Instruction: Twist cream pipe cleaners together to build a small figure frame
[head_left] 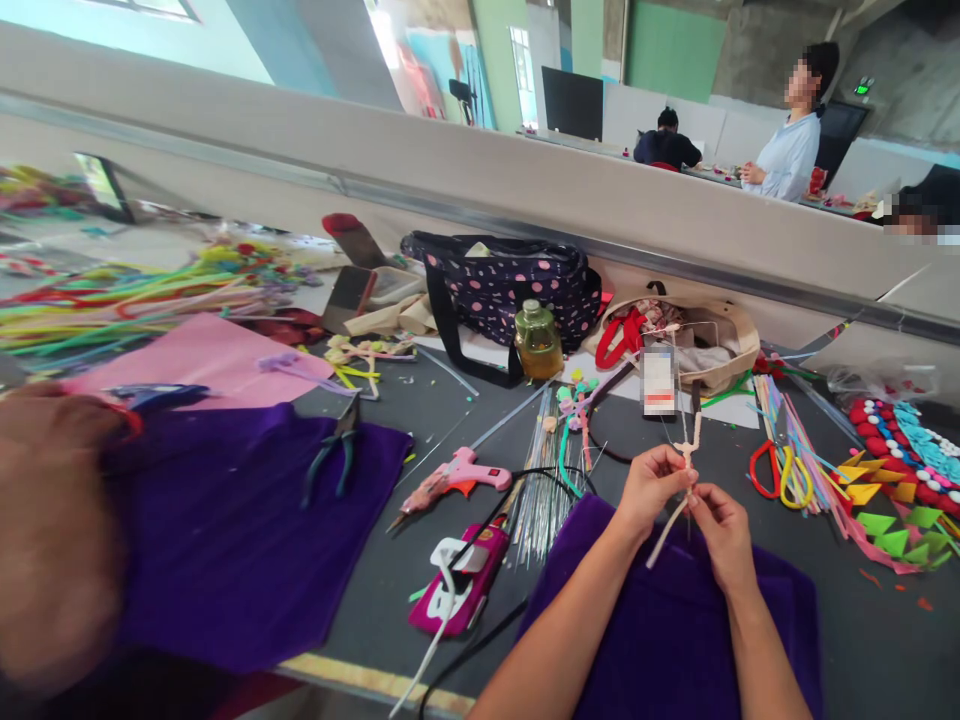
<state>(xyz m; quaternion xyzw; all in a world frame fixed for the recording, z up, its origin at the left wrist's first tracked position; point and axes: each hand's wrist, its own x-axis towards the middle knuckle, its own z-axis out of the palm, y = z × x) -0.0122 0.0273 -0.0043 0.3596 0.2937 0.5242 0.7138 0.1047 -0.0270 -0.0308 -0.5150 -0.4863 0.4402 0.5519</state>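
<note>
Both my hands pinch a pale cream pipe cleaner (691, 458) that is twisted around a thin wire, held upright over a purple felt sheet (679, 640). My left hand (651, 487) grips it near the middle. My right hand (721, 528) pinches it just below, fingers closed on the stem. The lower end of the pipe cleaner hangs down toward the felt.
A pink glue gun (457, 475) and a pink phone (461, 585) with cables lie to the left, by a bundle of thin wires (541, 480). Scissors (776, 470) and coloured felt pieces (896, 490) sit right. Bags (502, 285), a jar (538, 342) stand behind. Another person's blurred hand (56, 520) is far left, near pliers (330, 450).
</note>
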